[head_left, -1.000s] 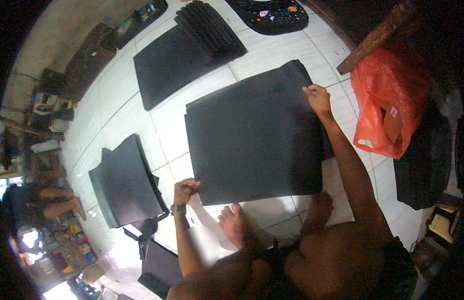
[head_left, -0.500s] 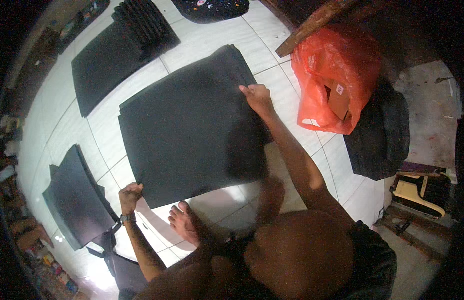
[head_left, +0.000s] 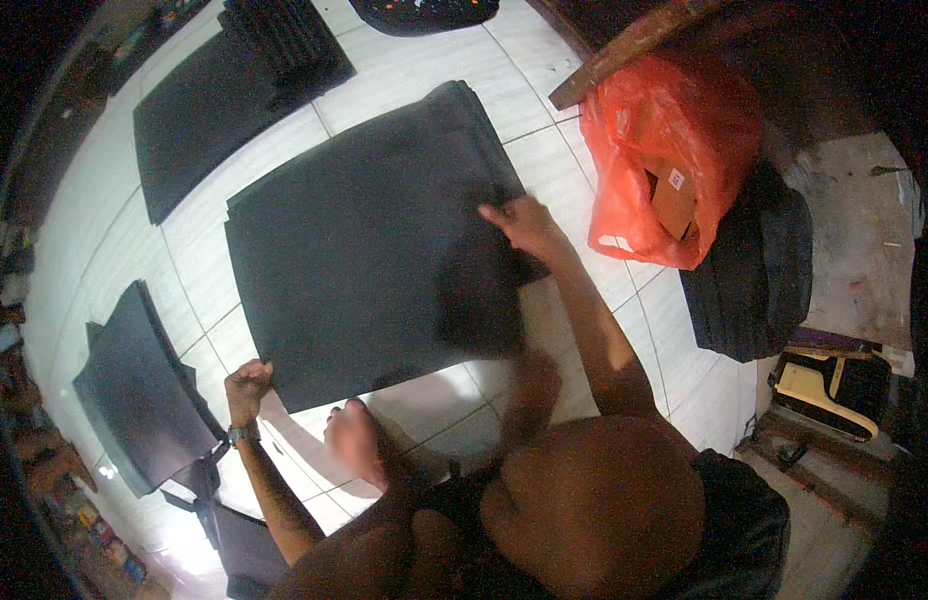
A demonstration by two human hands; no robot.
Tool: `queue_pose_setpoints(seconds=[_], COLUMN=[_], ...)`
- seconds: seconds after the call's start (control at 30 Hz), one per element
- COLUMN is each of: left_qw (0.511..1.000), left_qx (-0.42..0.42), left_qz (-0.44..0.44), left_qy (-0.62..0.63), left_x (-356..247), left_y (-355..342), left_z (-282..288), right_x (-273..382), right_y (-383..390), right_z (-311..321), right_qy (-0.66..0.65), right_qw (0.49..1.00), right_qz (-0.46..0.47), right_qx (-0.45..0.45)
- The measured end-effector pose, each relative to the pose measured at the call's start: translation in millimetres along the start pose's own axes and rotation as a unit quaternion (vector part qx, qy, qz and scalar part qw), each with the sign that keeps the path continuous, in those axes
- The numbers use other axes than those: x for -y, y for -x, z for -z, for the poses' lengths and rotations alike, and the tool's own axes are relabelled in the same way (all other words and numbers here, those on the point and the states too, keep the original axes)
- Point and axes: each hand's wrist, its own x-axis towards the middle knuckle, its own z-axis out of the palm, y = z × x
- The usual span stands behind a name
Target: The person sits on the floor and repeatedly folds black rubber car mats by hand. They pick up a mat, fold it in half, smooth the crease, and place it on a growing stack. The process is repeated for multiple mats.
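Note:
Before me on the white floor lies a large stack of folded black fabric (head_left: 364,260), roughly square, its layers showing along the far right edge. My left hand (head_left: 248,390), with a watch on the wrist, is closed at the near left corner of the fabric. At the right edge my right hand (head_left: 529,232) grips the fabric, thumb on top and the other fingers mostly hidden beneath. A shadow falls across the fabric's near right part. My bare foot (head_left: 354,440) rests close to the near edge.
Black pieces (head_left: 199,110) with a ridged pile (head_left: 284,45) lie far left. More dark panels (head_left: 144,390) lie near left. To the right are a red plastic bag (head_left: 634,210) holding cardboard, a black stack (head_left: 749,290), a wooden beam (head_left: 624,60) and a yellowish-and-black object (head_left: 834,395).
My right hand has slid nearer along the fabric's right edge. My left hand stays at its corner. The whole view has shifted slightly, and my foot is blurred by motion.

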Motion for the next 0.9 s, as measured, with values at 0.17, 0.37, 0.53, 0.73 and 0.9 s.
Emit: queue_pose_setpoints(seconds=[0.17,0.37,0.53,0.73,0.9], left_qw=[0.999,0.999,0.997,0.999,1.0], left_qx=[-0.004,-0.021,-0.002,-0.015,-0.009], left_qz=[-0.029,0.009,-0.045,0.028,-0.026], left_qy=[0.019,-0.042,-0.059,-0.013,-0.005], left_x=[14.8,10.7,3.2,-1.8,-1.6], left_y=[-3.7,-4.3,0.4,2.8,3.0], left_z=[1.0,0.2,-3.4,-4.0,-7.1], right_x=[-20.1,-10.0,-29.2,-66.3,-84.6], right_y=[30.5,39.6,93.9,99.3,115.2], right_z=[-22.0,-13.9,-15.2,-45.7,-44.9], right_qy=[0.058,-0.003,0.02,-0.164,-0.1], right_qw=[0.98,0.997,0.998,0.985,0.994], right_qz=[0.129,0.046,0.029,-0.033,-0.043], right_qx=[-0.143,-0.059,0.053,-0.035,0.03])
